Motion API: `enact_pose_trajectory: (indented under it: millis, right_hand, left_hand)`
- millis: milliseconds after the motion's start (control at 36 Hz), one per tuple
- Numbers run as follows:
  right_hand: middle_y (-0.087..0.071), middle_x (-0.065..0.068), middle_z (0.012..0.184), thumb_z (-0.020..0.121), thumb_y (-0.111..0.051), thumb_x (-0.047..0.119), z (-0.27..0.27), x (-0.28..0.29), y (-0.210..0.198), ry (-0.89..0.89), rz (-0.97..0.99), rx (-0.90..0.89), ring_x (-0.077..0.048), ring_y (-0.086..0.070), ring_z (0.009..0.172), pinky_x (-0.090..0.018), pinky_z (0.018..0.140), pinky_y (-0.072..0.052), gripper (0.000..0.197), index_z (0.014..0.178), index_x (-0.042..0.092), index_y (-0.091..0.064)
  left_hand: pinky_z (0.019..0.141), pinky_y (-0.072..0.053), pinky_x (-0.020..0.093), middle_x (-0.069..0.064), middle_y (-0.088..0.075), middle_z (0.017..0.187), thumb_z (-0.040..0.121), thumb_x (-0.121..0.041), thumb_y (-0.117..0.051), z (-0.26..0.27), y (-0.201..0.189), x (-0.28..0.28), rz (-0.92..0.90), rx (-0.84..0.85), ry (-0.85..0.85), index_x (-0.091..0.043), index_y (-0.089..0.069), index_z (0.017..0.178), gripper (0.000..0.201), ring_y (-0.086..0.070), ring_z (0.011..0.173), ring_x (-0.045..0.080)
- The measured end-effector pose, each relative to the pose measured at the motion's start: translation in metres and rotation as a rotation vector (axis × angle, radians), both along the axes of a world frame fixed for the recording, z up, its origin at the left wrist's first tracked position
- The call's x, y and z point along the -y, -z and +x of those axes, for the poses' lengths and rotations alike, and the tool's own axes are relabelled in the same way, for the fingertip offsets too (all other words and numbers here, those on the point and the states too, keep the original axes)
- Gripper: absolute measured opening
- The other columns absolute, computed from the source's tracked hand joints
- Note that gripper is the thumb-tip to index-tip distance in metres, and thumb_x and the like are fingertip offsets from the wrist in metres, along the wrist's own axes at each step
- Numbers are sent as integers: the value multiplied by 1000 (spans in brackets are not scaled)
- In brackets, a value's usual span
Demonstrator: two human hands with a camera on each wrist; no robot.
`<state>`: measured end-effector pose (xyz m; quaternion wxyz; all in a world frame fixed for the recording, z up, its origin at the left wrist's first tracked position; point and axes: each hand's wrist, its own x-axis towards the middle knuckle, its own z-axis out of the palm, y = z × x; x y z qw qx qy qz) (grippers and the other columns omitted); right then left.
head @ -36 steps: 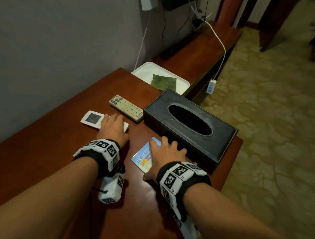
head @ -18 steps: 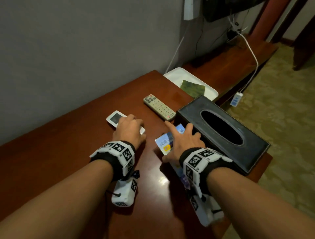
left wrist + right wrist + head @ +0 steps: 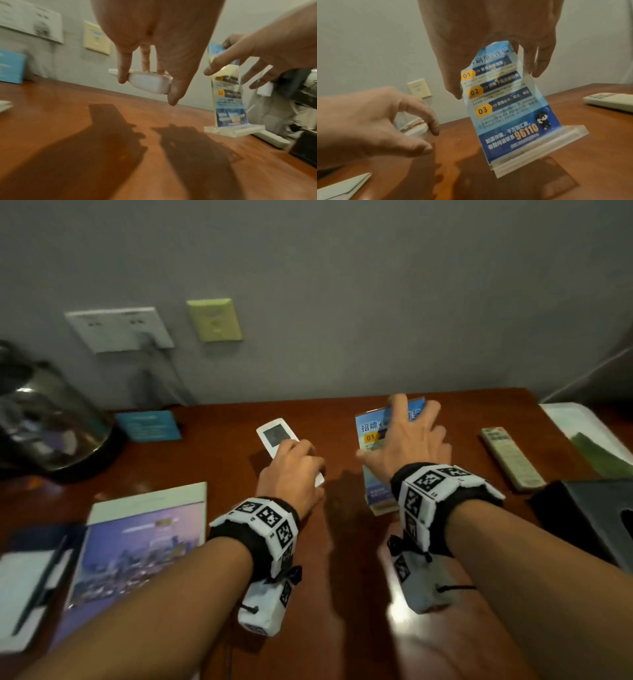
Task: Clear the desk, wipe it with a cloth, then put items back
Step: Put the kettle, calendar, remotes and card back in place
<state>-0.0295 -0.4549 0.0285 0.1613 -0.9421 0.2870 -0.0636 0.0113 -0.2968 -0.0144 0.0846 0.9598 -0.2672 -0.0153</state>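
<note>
Left hand (image 3: 291,470) curled round the near end of a slim white plastic remote with a small screen (image 3: 274,436), held clear of the red-brown wooden desk (image 3: 219,453), long axis pointing at the back edge. Right hand (image 3: 407,446) pinching the top of a clear acrylic sign stand with a blue leaflet (image 3: 505,115), hanging tilted below the fingers, base seemingly just off the desk.

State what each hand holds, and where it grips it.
Left hand pinches the white remote by its near end's sides. Right hand holds the acrylic sign stand by its upper part.
</note>
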Motion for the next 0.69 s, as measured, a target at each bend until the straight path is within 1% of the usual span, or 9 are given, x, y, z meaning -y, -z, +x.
enact_pose_trajectory:
  millis: [83, 167, 222, 250, 333, 444, 528, 611, 694]
  right_hand:
    - [-28, -12, 126, 64, -78, 49, 13, -32, -2, -78, 11, 24, -36, -48, 100, -45, 78, -42, 79, 121, 27, -27]
    - [-27, -12, 127, 64, -79, 50, 25, -64, 2, -130, 33, 24, -36, -48, 103, -46, 80, -43, 80, 121, 28, -26]
    - [-27, -12, 128, 64, -79, 50, 31, -83, 6, -150, 41, 23, -36, -48, 103, -47, 81, -43, 80, 120, 29, -26]
    - [-27, -13, 128, 64, -79, 50, 35, -93, 8, -161, 44, 22, -37, -48, 104, -47, 82, -43, 80, 120, 30, -26]
    - [-27, -12, 127, 65, -79, 50, 47, -118, 14, -190, 56, 16, -37, -47, 104, -47, 82, -43, 79, 120, 30, -26]
    - [-27, -13, 127, 65, -79, 51, 66, -143, 18, -187, 52, 21, -38, -48, 103, -47, 82, -43, 79, 119, 29, -26]
    - [-25, -14, 132, 64, -79, 52, 81, -156, 19, -166, 56, 32, -40, -47, 105, -48, 83, -42, 81, 120, 28, -25]
    - [-24, -14, 132, 64, -79, 53, 95, -164, 19, -155, 49, 37, -39, -48, 105, -48, 83, -43, 82, 121, 29, -26]
    - [-25, -13, 132, 64, -79, 52, 109, -167, 18, -120, 36, 39, -39, -47, 104, -48, 83, -42, 80, 120, 29, -27]
  left_hand:
    - [92, -49, 38, -9, -48, 124, 83, -38, -70, 0, -2, -42, 6, 0, -80, -29, -65, 107, 26, -35, 123, 15]
    - [100, -42, 33, -8, -49, 126, 86, -38, -68, 0, -5, -78, 5, 5, -125, -29, -65, 111, 27, -36, 125, 15]
    - [102, -37, 31, -8, -49, 127, 87, -38, -65, -1, -6, -99, 7, 19, -137, -28, -65, 113, 28, -35, 125, 15]
    - [102, -37, 31, -8, -49, 128, 87, -38, -65, -1, -6, -109, 7, 19, -145, -28, -65, 114, 28, -34, 126, 15]
    - [100, -39, 30, -9, -47, 130, 88, -38, -64, 2, -4, -135, 5, 9, -163, -30, -64, 116, 29, -32, 127, 14]
    - [96, -39, 27, -10, -47, 128, 88, -38, -64, 16, 0, -162, -8, 24, -171, -31, -66, 111, 24, -32, 126, 13]
    - [96, -44, 32, -11, -47, 127, 86, -38, -67, 32, 3, -176, 3, 6, -151, -33, -65, 107, 22, -31, 127, 13]
    - [96, -46, 36, -12, -46, 126, 85, -38, -68, 48, 5, -182, 1, -26, -113, -33, -65, 106, 21, -30, 127, 12]
    - [96, -46, 36, -12, -45, 127, 86, -37, -67, 63, 4, -183, 1, -68, -35, -33, -65, 108, 23, -30, 127, 11]
